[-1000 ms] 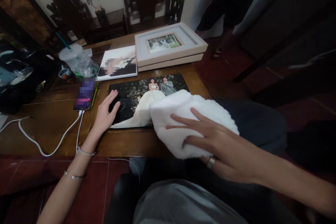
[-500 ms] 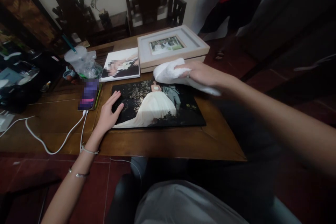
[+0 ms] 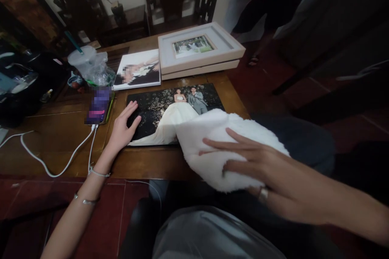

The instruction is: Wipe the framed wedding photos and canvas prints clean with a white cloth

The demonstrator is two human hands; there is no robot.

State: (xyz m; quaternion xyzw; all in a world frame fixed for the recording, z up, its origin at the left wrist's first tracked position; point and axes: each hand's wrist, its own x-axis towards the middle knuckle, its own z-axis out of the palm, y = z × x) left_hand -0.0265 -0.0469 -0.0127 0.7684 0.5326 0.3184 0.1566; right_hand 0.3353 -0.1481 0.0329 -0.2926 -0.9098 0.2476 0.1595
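Observation:
A dark wedding photo panel (image 3: pixel 148 111) lies flat on the wooden table (image 3: pixel 146 164), showing a couple, one in a long white gown. My left hand (image 3: pixel 123 127) rests on its left edge, fingers stretched and thumb spread. Over the panel's lower right part and past the table's front edge, my right hand (image 3: pixel 252 166) holds a fluffy white cloth (image 3: pixel 209 129). Its fingers press into the cloth, which hides that corner of the panel. A ring is on the right hand, and bracelets circle the left wrist.
Behind the panel are a white-edged photo print (image 3: pixel 138 71) and stacked photo frames (image 3: pixel 199 54). To the left are a phone (image 3: pixel 99 105) with white cables (image 3: pixel 45 166), and a plastic cup (image 3: pixel 82 58) in a bag. A person (image 3: pixel 273 0) stands beyond the table.
My right hand has swept the white cloth from the panel's far right edge toward me, uncovering the couple's upper part. My left hand stays on the left edge.

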